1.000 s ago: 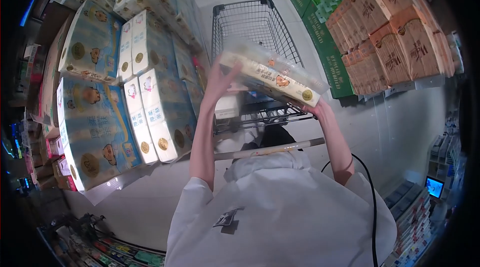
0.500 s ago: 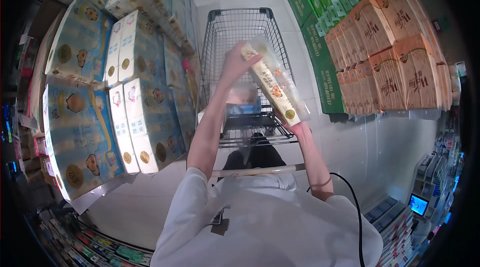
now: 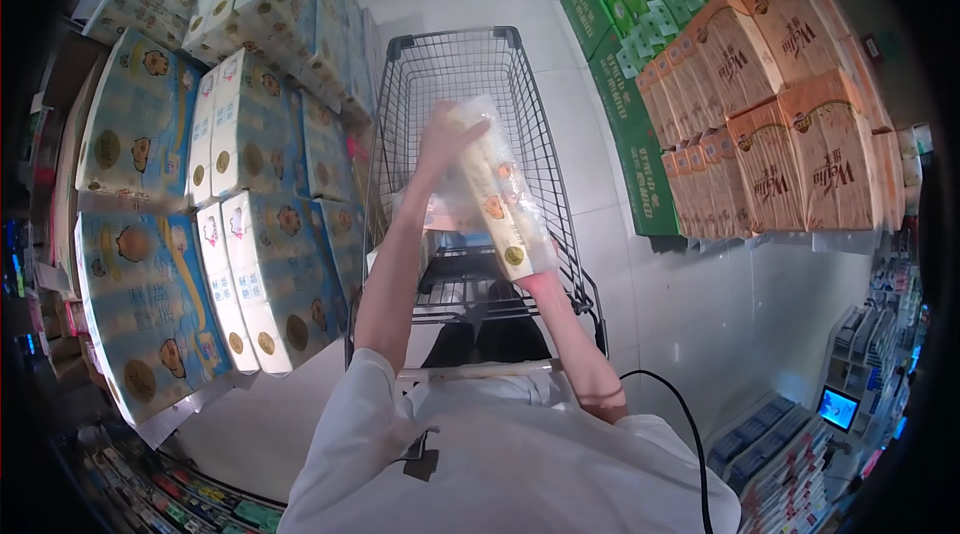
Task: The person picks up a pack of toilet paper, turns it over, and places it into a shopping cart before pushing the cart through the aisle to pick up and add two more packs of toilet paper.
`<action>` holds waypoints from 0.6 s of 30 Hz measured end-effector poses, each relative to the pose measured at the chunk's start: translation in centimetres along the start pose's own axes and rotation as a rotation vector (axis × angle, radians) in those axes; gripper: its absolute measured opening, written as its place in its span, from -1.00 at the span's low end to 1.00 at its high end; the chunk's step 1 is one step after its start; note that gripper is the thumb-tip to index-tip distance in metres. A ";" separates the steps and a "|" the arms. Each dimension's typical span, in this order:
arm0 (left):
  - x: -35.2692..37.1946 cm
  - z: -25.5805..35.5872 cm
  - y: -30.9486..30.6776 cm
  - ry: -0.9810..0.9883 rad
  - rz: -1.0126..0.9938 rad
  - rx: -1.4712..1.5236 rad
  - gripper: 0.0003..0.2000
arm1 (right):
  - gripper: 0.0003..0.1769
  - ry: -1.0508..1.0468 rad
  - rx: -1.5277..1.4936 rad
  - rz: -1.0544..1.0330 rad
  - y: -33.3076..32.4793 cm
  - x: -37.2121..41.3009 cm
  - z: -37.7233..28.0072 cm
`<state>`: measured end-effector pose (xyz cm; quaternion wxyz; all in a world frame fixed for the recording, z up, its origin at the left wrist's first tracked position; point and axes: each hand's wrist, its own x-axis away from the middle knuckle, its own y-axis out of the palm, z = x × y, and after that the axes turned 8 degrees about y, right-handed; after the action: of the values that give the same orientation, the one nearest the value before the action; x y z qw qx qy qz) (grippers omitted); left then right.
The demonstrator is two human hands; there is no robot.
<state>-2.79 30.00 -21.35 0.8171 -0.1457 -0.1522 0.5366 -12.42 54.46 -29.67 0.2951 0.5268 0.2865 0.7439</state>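
Observation:
A plastic-wrapped pack of tissues (image 3: 497, 196), cream and pale with a small cartoon figure and a gold round seal, is held slanted over the shopping cart (image 3: 545, 139). My left hand (image 3: 450, 139) grips its far upper end, thumb lying across the top. At the near lower end is my right hand (image 3: 541, 282), its fingers hidden beneath the pack. Inside the cart, near the fold-down seat (image 3: 455, 272), lies another wrapped item (image 3: 440, 212), partly covered by my left arm.
Stacked blue-and-white tissue packs (image 3: 150, 304) rise on the left. On the right stand orange tissue packs (image 3: 780, 164) and green cartons (image 3: 640, 169). The cart's handle (image 3: 480, 371) is close to my body. A black cable (image 3: 690, 424) hangs at my right side.
The pack and both hands have moved left and slightly nearer to me, and the pack stands less slanted. The cart also appears shifted left and lower in view.

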 end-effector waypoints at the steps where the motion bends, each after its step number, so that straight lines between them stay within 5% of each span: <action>1: -0.2 -0.3 0.6 0.016 -0.011 -0.046 -0.29 | -0.44 -0.007 -0.008 0.042 -0.5 -0.3 -0.3; 4: -0.2 -1.2 2.4 -0.009 -0.089 0.069 -0.26 | -0.44 -0.005 -0.014 0.142 -1.7 -0.8 -1.4; 10: -0.7 -10.2 6.9 0.108 -0.031 -0.327 -0.08 | -0.44 0.025 0.012 0.338 -4.1 -1.8 -3.0; 14: 2.9 -12.1 8.3 -0.044 -0.069 -0.294 0.07 | -0.47 0.133 0.063 0.348 -7.8 -4.7 -4.0; 18: 4.9 -15.2 8.8 0.021 -0.083 -0.170 0.12 | -0.39 -0.030 0.643 0.449 -6.3 -5.1 -3.3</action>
<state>-2.10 36.69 -38.32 0.8250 -0.2137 -0.1945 0.4857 -13.31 54.44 -38.36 -0.0509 0.6526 0.3783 0.6546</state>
